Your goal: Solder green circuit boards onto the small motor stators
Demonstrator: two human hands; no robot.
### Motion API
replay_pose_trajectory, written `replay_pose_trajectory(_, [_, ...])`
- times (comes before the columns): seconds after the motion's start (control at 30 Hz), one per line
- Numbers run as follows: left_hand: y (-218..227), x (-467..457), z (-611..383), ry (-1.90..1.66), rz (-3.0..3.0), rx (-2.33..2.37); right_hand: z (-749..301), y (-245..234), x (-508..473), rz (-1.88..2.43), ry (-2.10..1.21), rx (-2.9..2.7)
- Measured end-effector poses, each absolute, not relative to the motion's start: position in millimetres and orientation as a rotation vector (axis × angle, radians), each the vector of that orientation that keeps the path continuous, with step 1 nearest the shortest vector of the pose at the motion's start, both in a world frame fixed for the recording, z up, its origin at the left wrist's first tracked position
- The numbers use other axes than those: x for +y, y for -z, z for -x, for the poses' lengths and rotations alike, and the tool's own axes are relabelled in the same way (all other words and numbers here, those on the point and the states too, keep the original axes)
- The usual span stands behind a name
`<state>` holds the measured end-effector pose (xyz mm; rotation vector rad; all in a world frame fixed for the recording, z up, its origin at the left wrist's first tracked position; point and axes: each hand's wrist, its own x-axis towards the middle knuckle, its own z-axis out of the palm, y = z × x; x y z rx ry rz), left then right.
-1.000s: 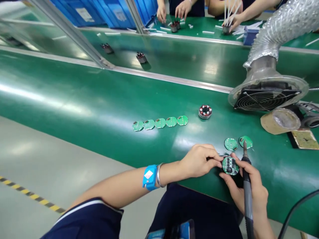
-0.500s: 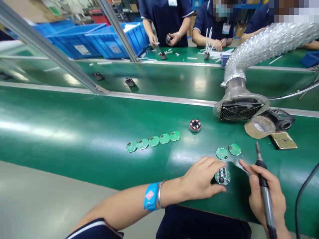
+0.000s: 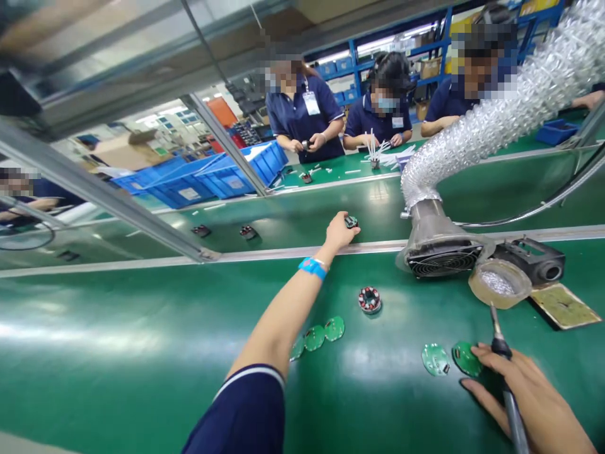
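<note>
My left hand [image 3: 341,232] is stretched far forward over the belt strip past the metal rail. Its fingers are closed round a small round assembly with a circuit board [image 3: 351,222] on top. In my right hand [image 3: 524,384] lies a soldering iron [image 3: 501,359], its tip pointing away from me near the round tub. The right thumb and fingertips reach towards a green round circuit board [image 3: 467,359], the fingertips touching its edge. Another green board [image 3: 435,359] lies just left of it. A round part with red and white pieces [image 3: 369,300] stands mid-table.
A row of green boards [image 3: 314,338] is partly hidden behind my left arm. A fume fan [image 3: 444,260] with a silver duct [image 3: 444,151] stands at right, beside a tub [image 3: 500,284] and a flat pad [image 3: 566,305]. Co-workers sit or stand across the belt [image 3: 302,217].
My left hand has carried the board-topped assembly forward and left, from the near table to beyond the rail. My right hand has moved to the green board, still with the iron. The view has tilted up.
</note>
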<state>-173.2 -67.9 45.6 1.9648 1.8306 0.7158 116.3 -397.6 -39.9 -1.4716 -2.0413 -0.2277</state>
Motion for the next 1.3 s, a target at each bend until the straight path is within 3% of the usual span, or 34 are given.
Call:
replay_pose_trajectory(0.2, [-40, -53, 174, -0.676, -1.962, 1.803, -114, 43, -400, 1.59, 0.205, -1.939])
replay_pose_trajectory(0.43, [-44, -189, 201, -0.386, -2.058, 1.323, -111, 28, -395, 1.53, 0.12, -1.998])
replay_pose_trajectory(0.77, [-32, -331, 161, -0.356, -1.913, 0.937, -72, -11, -426, 1.417, -0.212, -1.985])
replay_pose_trajectory(0.97, [-29, -345, 158, -0.234, -1.558, 0.862, -39, -12, -424, 1.406, -0.41, -1.998])
replay_pose_trajectory(1.17, [-36, -346, 158, -0.161, -1.857, 0.898, -43, -11, -429, 1.399, -0.457, -1.983])
replay_pose_trajectory(1.3, [-45, -333, 174, -0.062, -1.702, 0.767, -43, -11, -430, 1.362, -0.506, -1.994])
